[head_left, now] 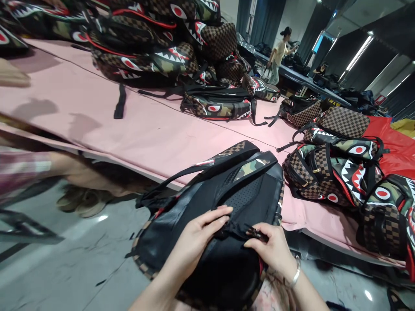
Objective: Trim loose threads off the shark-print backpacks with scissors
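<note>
A black backpack [240, 203] with checkered edging lies back side up before me, its padded straps showing and its upper part against the pink table edge. My left hand [204, 229] is closed on a backpack strap near the middle of the back panel, fingers pressed together. Just to its right, my right hand [272, 246] pinches small dark thread snips [257, 233], their tips pointing at the black fabric between my hands. A silvery bracelet [296, 271] circles my right wrist. Exactly what the snips touch is too dark to make out.
Pink-covered table [106, 125] runs across ahead. Piled shark-mouth backpacks [145, 56] stand at the back left, and more backpacks [340, 172] lie at right beside a red sheet [395, 147]. Another person's arm [84, 170] is at left; a person [279, 54] walks far off.
</note>
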The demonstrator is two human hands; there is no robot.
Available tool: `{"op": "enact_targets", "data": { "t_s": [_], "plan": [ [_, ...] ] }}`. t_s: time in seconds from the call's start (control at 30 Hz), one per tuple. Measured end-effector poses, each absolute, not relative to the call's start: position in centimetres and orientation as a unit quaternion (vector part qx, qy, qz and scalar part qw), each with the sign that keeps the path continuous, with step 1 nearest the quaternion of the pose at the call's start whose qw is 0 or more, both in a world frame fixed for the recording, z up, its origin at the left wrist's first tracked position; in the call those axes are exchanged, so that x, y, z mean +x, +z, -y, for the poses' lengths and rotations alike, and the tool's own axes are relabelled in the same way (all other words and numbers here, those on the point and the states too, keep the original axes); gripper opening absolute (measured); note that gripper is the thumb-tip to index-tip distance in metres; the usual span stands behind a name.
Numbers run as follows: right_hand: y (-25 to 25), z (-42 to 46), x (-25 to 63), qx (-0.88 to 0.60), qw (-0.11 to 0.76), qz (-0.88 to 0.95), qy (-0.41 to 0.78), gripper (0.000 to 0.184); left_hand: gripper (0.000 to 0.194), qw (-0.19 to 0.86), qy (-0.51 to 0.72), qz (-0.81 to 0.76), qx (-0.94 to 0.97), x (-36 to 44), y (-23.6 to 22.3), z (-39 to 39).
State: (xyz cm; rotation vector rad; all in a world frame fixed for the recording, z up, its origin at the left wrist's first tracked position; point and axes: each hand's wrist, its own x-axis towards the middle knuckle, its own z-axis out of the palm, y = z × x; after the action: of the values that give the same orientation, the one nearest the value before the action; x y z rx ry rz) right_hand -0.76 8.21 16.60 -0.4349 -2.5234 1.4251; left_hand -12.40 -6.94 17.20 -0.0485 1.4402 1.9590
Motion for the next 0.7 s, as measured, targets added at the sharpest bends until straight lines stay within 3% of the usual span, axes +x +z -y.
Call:
{"op": "enact_targets", "data": {
  "t_s": [0.1,0.23,0.37,0.5,0.7],
  "plan": [
    [16.0,-8.3,-0.6,-0.159,0.120,0.851,0.486,0.015,0.031,0.325,0.732,-0.598,0.040,-12.9,17.9,7.5],
    [15.6,-8.8,-1.0,-0.193,0.111,0.782,0.583,0.026,0.039,0.279,0.666,-0.679,0.137,-13.0,17.9,7.8],
    [15.7,-9.2,-1.3,-0.208,0.095,0.733,0.641,0.028,0.012,0.173,0.580,-0.760,0.238,-13.3,17.5,7.4],
    [15.9,-8.9,-0.9,-0.215,0.088,0.787,0.572,0.018,0.017,0.148,0.571,-0.777,0.219,-14.3,17.4,6.4],
    [16.1,-8.8,1.7,-0.232,0.066,0.887,0.393,0.012,0.031,0.281,0.608,-0.727,0.153,-15.7,16.1,5.9]
  ]
}}
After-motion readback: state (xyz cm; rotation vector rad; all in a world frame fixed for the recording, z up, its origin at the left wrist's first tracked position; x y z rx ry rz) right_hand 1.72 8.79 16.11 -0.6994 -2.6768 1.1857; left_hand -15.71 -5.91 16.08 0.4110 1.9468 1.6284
